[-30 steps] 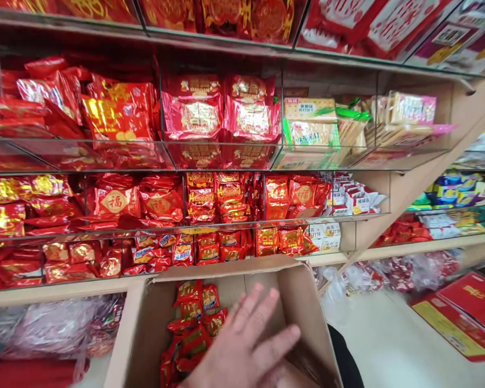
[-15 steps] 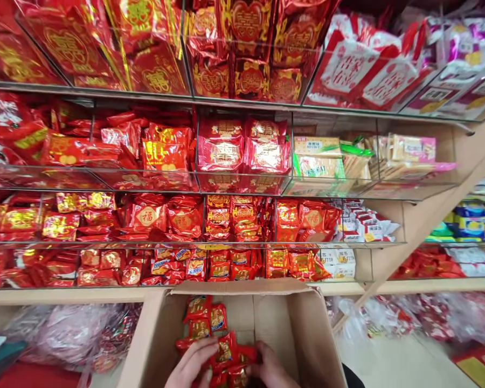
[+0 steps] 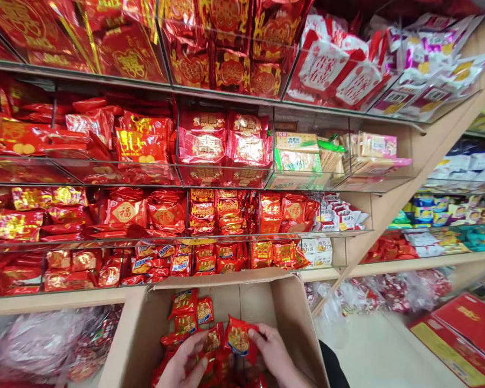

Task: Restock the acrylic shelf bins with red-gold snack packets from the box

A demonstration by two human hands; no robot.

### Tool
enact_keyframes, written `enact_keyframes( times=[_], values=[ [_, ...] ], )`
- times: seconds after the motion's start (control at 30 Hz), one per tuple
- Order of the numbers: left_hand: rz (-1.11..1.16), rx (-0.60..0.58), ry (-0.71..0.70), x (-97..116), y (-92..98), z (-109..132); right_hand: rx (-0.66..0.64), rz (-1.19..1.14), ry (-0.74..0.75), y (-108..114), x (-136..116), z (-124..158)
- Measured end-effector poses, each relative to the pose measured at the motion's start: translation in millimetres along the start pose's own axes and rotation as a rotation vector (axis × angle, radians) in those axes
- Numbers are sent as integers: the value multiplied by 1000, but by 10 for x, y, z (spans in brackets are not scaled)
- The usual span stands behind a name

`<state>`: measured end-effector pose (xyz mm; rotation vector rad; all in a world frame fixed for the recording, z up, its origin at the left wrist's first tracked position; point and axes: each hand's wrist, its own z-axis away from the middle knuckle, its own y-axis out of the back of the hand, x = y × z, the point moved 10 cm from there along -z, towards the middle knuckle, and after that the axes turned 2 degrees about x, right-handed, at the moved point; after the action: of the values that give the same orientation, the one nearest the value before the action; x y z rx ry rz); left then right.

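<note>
An open cardboard box point(image 3: 295, 318) stands at the bottom centre, with several small red packets point(image 3: 184, 302) lying inside, mostly on its left side. Over the box, my right hand point(image 3: 272, 347) pinches a red packet point(image 3: 238, 335) with gold and blue print between thumb and fingers. To its left, my left hand point(image 3: 186, 361) is curled among the packets, its fingertips at another red packet point(image 3: 213, 338). Whether that packet is firmly gripped is hard to tell.
Tiered shelves with clear dividers hold red snack packs point(image 3: 202, 145), green-white packs point(image 3: 297, 160) and white packs point(image 3: 317, 250). Plastic bags point(image 3: 44, 339) lie below at left. A red carton point(image 3: 464, 334) rests on the floor at right.
My right hand has lifted a packet above the others. My left hand remains low in the box. The view has shifted right, showing more of the right shelves and red carton.
</note>
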<state>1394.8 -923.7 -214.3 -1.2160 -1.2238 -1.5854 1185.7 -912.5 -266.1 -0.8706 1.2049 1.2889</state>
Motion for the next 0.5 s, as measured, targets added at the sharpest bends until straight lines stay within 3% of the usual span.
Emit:
enact_keyframes(
  times=[0.07,0.17,0.23,0.5],
  values=[
    [135,14,91,85,-116,-21,8,-235,-28,19,-185,159],
    [416,-123,268,227,-462,15,-23,-537,-83,-49,-395,327],
    [515,-171,363,296,-596,67,-44,-675,-121,-118,-463,383],
    [665,-126,420,321,-625,135,-59,-802,-136,-253,-545,394]
  ],
)
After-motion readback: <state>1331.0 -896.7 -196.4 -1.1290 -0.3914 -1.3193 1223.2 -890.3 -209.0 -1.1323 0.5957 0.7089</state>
